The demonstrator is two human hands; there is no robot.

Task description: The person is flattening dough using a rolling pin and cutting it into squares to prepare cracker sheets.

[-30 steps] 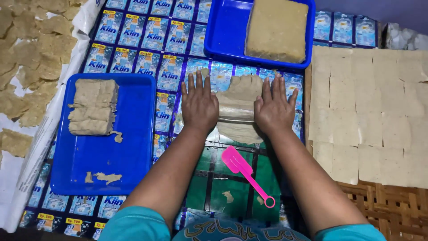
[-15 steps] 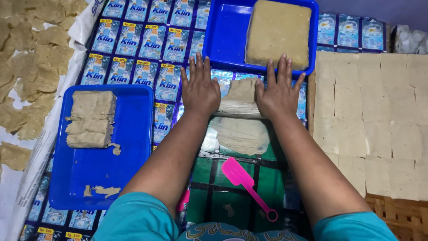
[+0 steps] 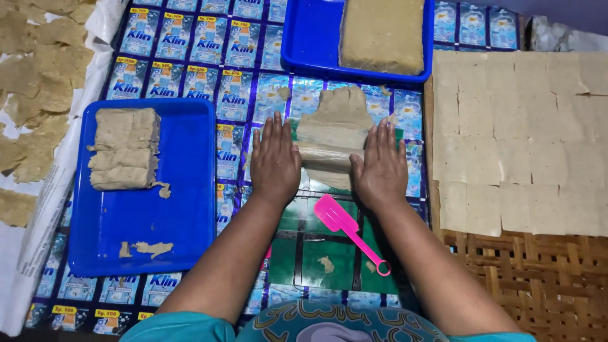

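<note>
Both my hands lie flat, fingers stretched, on a pale roller [image 3: 326, 157] that runs across a thin, flattened beige dough sheet [image 3: 337, 117]. My left hand [image 3: 275, 163] presses the roller's left end. On the right end rests my right hand [image 3: 380, 168]. The dough stretches away from the roller toward the far blue tray and lies on a printed plastic sheet [image 3: 244, 95]. The roller's ends are hidden under my palms.
A blue tray [image 3: 183, 215] at left holds a cut dough block [image 3: 124, 149] and scraps. Another blue tray [image 3: 310, 44] at the top holds a large dough slab [image 3: 383, 35]. A pink spatula [image 3: 350, 230] lies near me. Thin cut squares [image 3: 519, 139] cover a woven mat [image 3: 538, 285]; rough pieces [image 3: 31, 95] lie far left.
My hands pushed the roller away over the dough, then drew it back toward me. The dough sheet now reaches farther toward the top tray.
</note>
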